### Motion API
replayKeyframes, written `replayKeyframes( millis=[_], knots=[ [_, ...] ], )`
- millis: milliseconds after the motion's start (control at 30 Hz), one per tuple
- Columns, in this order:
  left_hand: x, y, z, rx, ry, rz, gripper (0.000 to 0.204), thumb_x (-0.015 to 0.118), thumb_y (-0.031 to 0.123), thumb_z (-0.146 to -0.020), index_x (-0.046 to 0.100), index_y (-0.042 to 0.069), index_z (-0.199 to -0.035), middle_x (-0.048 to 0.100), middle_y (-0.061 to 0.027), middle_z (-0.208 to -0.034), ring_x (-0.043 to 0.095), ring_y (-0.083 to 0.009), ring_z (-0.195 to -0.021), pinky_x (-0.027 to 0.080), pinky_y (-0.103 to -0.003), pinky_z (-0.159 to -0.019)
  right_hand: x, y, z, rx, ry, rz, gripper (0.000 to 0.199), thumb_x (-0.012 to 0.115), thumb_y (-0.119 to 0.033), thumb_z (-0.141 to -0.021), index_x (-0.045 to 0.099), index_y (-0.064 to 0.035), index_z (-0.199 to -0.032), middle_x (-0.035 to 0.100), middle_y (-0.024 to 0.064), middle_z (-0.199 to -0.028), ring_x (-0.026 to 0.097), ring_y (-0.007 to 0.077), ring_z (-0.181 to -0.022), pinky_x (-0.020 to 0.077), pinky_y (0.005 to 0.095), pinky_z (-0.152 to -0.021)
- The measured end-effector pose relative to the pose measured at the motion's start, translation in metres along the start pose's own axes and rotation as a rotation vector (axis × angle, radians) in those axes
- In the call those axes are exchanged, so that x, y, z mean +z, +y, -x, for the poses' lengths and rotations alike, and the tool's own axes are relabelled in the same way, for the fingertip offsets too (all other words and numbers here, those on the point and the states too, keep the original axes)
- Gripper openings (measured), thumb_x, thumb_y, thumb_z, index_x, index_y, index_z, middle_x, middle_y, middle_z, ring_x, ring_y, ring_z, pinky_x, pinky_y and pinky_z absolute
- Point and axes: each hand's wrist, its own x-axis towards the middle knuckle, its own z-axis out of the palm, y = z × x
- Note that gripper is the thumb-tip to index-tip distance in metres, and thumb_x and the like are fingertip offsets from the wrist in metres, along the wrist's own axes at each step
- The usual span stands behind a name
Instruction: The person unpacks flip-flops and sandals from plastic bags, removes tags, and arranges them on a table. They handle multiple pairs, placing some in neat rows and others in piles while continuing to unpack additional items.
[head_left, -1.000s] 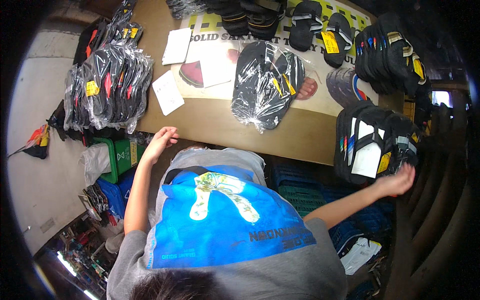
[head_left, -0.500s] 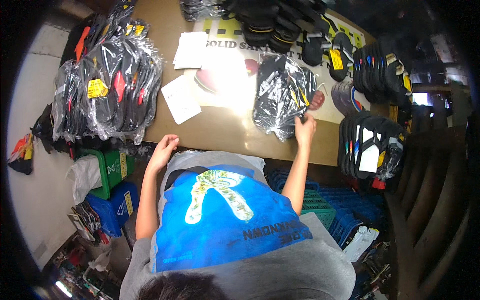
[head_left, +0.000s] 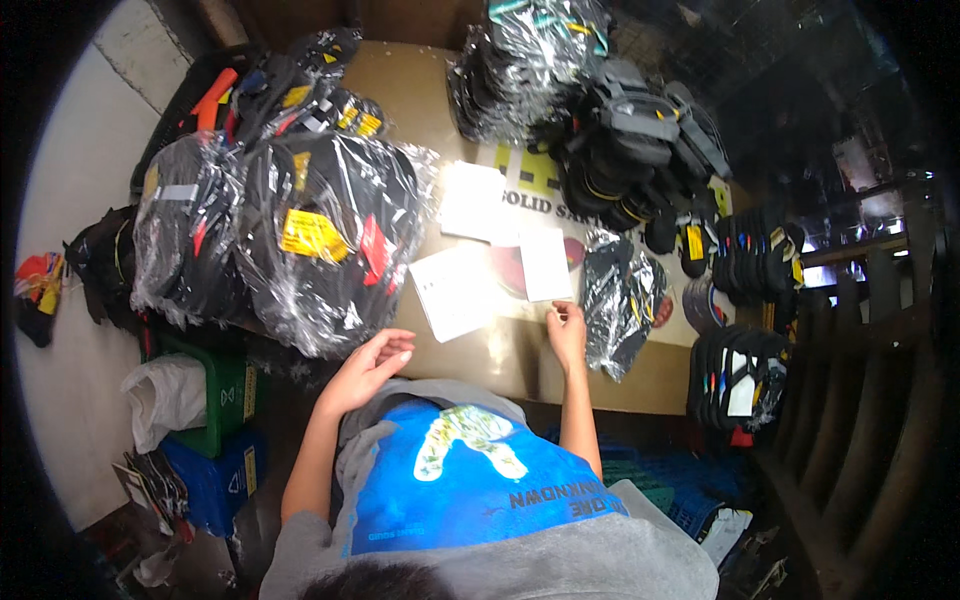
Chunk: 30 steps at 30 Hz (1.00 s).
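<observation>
My right hand (head_left: 567, 335) is just below the lower edge of a white card (head_left: 546, 265). Its fingers are loosely bent with nothing visible between them; contact with the card is unclear. Right beside that hand, a clear plastic bag of black footwear, apparently flip-flops, (head_left: 618, 305) lies on the brown table (head_left: 625, 385). My left hand (head_left: 375, 370) hovers at the table's near edge, fingers extended, thumb apart, holding nothing. Near it are a loose white sheet or card (head_left: 455, 295) and, farther back, a white stack of cards (head_left: 470, 203).
Large bagged footwear bundles (head_left: 320, 235) crowd the left side. More bagged pairs (head_left: 520, 85) and black sandals (head_left: 630, 125) are piled at the far side. Flip-flop rows (head_left: 738, 375) line the right edge. Green (head_left: 230, 400) and blue bins (head_left: 212, 485) stand below left.
My right hand has let go of the bagged footwear and moved left to the white card. My left hand stays open near the edge. The view has shifted left.
</observation>
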Motion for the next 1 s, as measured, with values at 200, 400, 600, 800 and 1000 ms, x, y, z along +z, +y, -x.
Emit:
replayKeyframes(
  millis=[200, 400, 600, 800, 1000],
  knots=[
    [-0.046, 0.064, -0.007, 0.51, 0.578, -0.419, 0.009, 0.055, 0.002, -0.082, 0.06, 0.001, -0.089, 0.06, -0.0092, -0.074, 0.059, -0.0159, -0.059, 0.045, -0.027, -0.054, 0.03, -0.046, 0.01, -0.006, -0.068, 0.015, 0.028, 0.059, -0.014, -0.075, 0.059, 0.0025, -0.097, 0.056, 0.0214, -0.098, 0.054, 0.0335, -0.094, 0.0428, 0.0386, -0.083],
    [-0.089, 0.035, -0.044, 0.35, 0.78, -0.406, 0.008, 0.059, 0.005, -0.081, 0.056, 0.002, -0.088, 0.05, -0.0028, -0.058, 0.042, -0.0105, -0.044, 0.035, -0.026, -0.044, 0.024, -0.038, -0.003, -0.05, -0.105, 0.173, 0.029, 0.061, -0.018, -0.076, 0.059, 0.0013, -0.098, 0.059, 0.0184, -0.094, 0.059, 0.0289, -0.084, 0.0463, 0.0359, -0.076],
    [-0.093, 0.013, -0.05, 0.384, 0.856, -0.288, 0.005, 0.058, 0.004, -0.083, 0.055, 0.001, -0.085, 0.04, 0.0041, -0.053, 0.032, -0.0024, -0.045, 0.025, -0.021, -0.041, 0.024, -0.058, -0.045, -0.087, -0.135, 0.248, 0.03, 0.061, -0.019, -0.076, 0.059, 0.0006, -0.098, 0.06, 0.0178, -0.095, 0.059, 0.0284, -0.084, 0.047, 0.036, -0.075],
    [-0.095, 0.018, -0.051, 0.514, 0.876, -0.314, 0.004, 0.058, 0.005, -0.083, 0.056, 0.002, -0.083, 0.046, 0.002, -0.053, 0.039, -0.0021, -0.046, 0.03, -0.021, -0.042, 0.048, -0.091, -0.073, -0.195, -0.232, 0.298, 0.027, 0.06, -0.019, -0.077, 0.059, 0.0004, -0.096, 0.058, 0.0194, -0.092, 0.056, 0.0334, -0.085, 0.0449, 0.0382, -0.077],
    [-0.111, 0.001, 0.006, 0.398, 0.659, 0.19, 0.008, 0.057, 0.009, -0.084, 0.057, 0.002, -0.088, 0.054, 0.0006, -0.068, 0.052, -0.0055, -0.063, 0.042, -0.021, -0.058, 0.078, -0.146, -0.048, -0.204, -0.554, -0.036, 0.026, 0.058, -0.013, -0.084, 0.057, 0.0031, -0.104, 0.062, 0.0138, -0.099, 0.058, 0.0204, -0.091, 0.0445, 0.0313, -0.08]
  ],
)
